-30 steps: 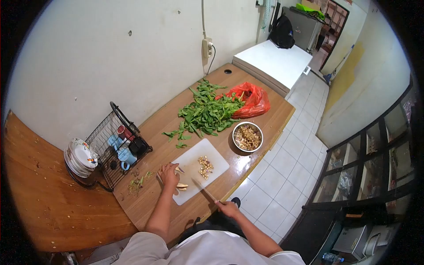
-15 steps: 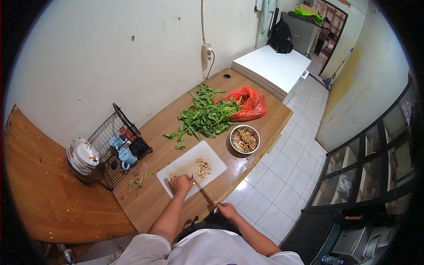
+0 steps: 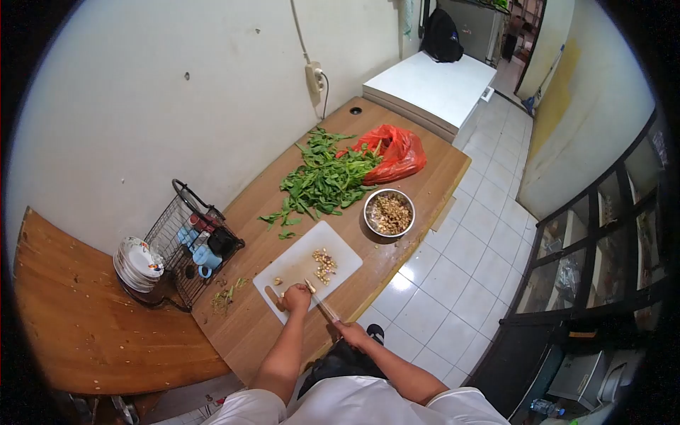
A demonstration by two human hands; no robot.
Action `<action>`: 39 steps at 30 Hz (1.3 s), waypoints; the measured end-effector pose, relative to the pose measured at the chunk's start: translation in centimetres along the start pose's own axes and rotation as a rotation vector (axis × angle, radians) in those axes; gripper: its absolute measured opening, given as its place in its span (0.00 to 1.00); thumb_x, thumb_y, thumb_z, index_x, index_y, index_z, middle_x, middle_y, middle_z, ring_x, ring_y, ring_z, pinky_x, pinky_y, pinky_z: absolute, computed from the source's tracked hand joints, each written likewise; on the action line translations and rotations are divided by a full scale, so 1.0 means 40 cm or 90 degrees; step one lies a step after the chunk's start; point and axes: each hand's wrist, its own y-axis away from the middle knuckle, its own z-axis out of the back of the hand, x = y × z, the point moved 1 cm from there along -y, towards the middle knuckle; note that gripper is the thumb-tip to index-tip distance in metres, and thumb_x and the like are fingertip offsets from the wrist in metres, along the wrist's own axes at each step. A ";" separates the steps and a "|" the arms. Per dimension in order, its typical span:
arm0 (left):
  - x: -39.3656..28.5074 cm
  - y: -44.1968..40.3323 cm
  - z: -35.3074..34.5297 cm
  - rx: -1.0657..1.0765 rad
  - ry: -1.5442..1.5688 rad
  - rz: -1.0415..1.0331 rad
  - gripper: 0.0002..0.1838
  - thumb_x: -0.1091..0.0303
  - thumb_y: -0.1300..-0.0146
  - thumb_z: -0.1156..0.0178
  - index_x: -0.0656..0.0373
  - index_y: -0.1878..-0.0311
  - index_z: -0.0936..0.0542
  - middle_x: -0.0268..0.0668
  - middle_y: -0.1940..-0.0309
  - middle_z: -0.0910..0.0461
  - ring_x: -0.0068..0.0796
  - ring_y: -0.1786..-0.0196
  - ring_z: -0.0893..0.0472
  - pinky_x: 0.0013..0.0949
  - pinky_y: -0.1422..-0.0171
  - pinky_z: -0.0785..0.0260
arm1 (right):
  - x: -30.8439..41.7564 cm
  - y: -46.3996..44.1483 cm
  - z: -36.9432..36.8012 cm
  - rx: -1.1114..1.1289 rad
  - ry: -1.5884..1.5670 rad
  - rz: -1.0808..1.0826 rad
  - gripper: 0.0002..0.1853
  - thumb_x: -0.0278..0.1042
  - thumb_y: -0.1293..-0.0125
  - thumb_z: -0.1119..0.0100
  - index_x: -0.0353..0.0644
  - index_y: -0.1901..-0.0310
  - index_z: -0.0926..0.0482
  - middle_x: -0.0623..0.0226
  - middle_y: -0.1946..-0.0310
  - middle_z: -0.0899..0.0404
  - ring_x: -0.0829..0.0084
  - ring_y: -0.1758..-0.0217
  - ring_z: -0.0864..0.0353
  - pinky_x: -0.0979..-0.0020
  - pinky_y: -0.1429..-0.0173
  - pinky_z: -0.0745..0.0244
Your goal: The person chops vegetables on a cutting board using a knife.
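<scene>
Pinching a small, pale, oblong piece, the left hand had moved in from the left edge of the white, rectangular plastic board to a place just beside the knife. That put the piece, on the near part of the board, within the thin, long blade's reach. The left grip was pressed together at the fingertips; the right grip was closed around the knife's handle, the right hand being just off the board's near edge.

One loose pale piece lay to the left of the hand, and one loose group of chopped pale bits lay farther off, too small to count.

Outward on the brown wooden desk were one round metal bowl of chopped brownish bits to the right, one heap of green leafy stems on the far side, and one crinkled red plastic bag touching it. To the left lay one scatter of thin plant scraps, then one black wire rack holding at least two light-blue mugs, and one stack of white plates, their number unclear.
</scene>
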 end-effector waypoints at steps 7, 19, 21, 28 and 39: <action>-0.069 0.081 0.054 -0.045 -0.051 0.035 0.05 0.58 0.42 0.31 0.41 0.65 0.09 0.31 0.67 0.10 0.32 0.58 0.12 0.51 0.31 0.38 | -0.013 -0.028 -0.001 0.004 0.010 0.009 0.43 0.77 0.31 0.57 0.38 0.54 0.13 0.46 0.60 0.13 0.46 0.53 0.14 0.55 0.45 0.24; -0.037 0.058 0.022 -0.080 -0.126 -0.023 0.05 0.58 0.44 0.32 0.39 0.66 0.08 0.32 0.68 0.10 0.37 0.60 0.12 0.51 0.35 0.42 | 0.085 -0.060 -0.019 -0.020 0.107 -0.030 0.42 0.73 0.29 0.59 0.38 0.42 0.17 0.41 0.43 0.19 0.43 0.35 0.22 0.53 0.32 0.29; -0.066 0.074 0.048 -0.048 -0.150 -0.005 0.06 0.58 0.43 0.32 0.39 0.65 0.08 0.32 0.67 0.10 0.37 0.58 0.12 0.52 0.34 0.42 | 0.120 -0.076 -0.014 -0.022 0.093 -0.034 0.42 0.74 0.29 0.60 0.38 0.43 0.16 0.41 0.43 0.18 0.43 0.36 0.21 0.53 0.33 0.29; -0.025 0.042 0.023 -0.037 -0.121 -0.048 0.05 0.56 0.44 0.31 0.38 0.65 0.08 0.31 0.65 0.10 0.35 0.54 0.13 0.52 0.35 0.42 | 0.099 -0.091 -0.012 -0.019 0.058 -0.003 0.42 0.75 0.29 0.59 0.37 0.49 0.14 0.43 0.52 0.15 0.44 0.43 0.17 0.54 0.38 0.26; -0.002 0.032 0.043 -0.020 -0.074 -0.165 0.04 0.57 0.45 0.29 0.38 0.66 0.09 0.26 0.69 0.12 0.32 0.54 0.18 0.47 0.39 0.43 | -0.013 -0.031 -0.062 -0.053 0.087 -0.083 0.44 0.76 0.29 0.58 0.35 0.46 0.16 0.38 0.52 0.16 0.43 0.41 0.18 0.54 0.36 0.26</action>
